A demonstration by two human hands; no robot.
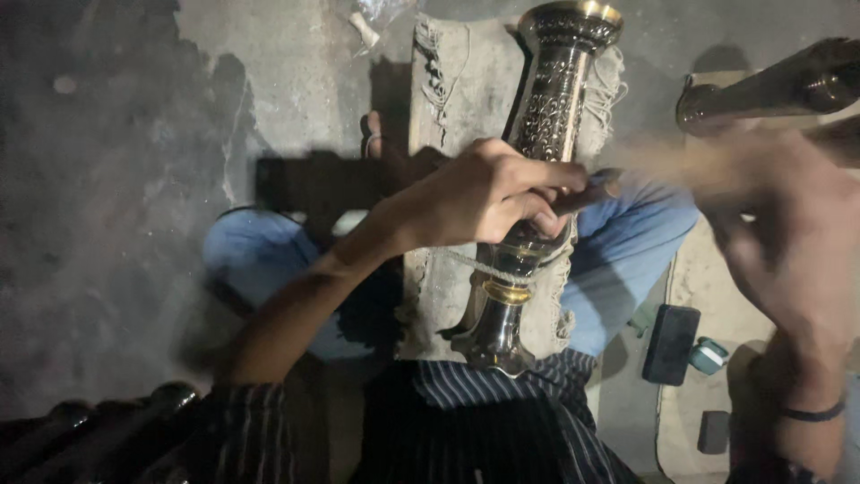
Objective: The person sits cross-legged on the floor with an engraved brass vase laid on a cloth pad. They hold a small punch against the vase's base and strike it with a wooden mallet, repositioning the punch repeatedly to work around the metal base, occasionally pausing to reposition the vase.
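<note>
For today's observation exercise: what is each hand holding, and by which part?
The left hand presses a thin tool against the metal vase at mid-body. The right hand is motion-blurred; its grip cannot be told.

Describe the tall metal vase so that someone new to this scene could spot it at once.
Start at the frayed grey cloth spread over the person's lap in the centre of the view. The vase lies along it, with the left hand across its middle. It is the only tall, flared, shiny piece with dotted engraving and a brass ring near its base.

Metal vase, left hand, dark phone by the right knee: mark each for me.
metal vase [548,125], head view, on the engraved neck.
left hand [488,193], head view, on the back of the hand.
dark phone [672,343], head view, on its flat back.
</note>
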